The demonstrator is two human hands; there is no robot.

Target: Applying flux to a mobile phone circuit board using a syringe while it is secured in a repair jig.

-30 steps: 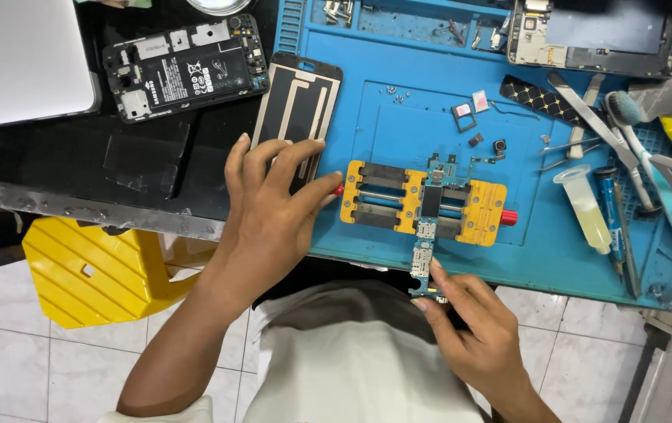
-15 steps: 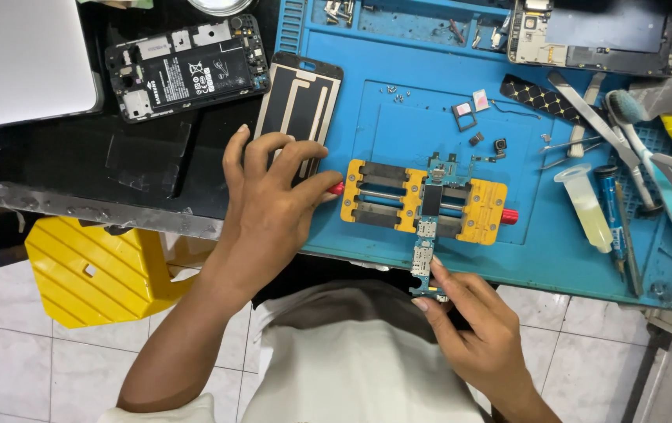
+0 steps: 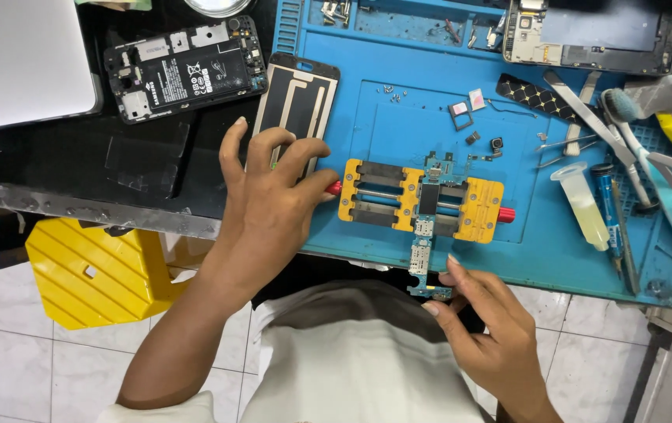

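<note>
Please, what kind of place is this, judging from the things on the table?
Most likely a phone repair bench. A circuit board sits clamped in a yellow holder on a blue work mat, an opened phone lies nearby, and tweezers and other small tools lie at the right.

At the centre of the frame a yellow clamp fixture with dark bars sits on a blue silicone work mat and grips a narrow green circuit board that hangs past the mat's lower edge. The left hand rests with fingers spread at the fixture's left end, by its red knob. The right hand, lower right, pinches the board's lower end. Upper left on the desk lies an opened black phone body.
</note>
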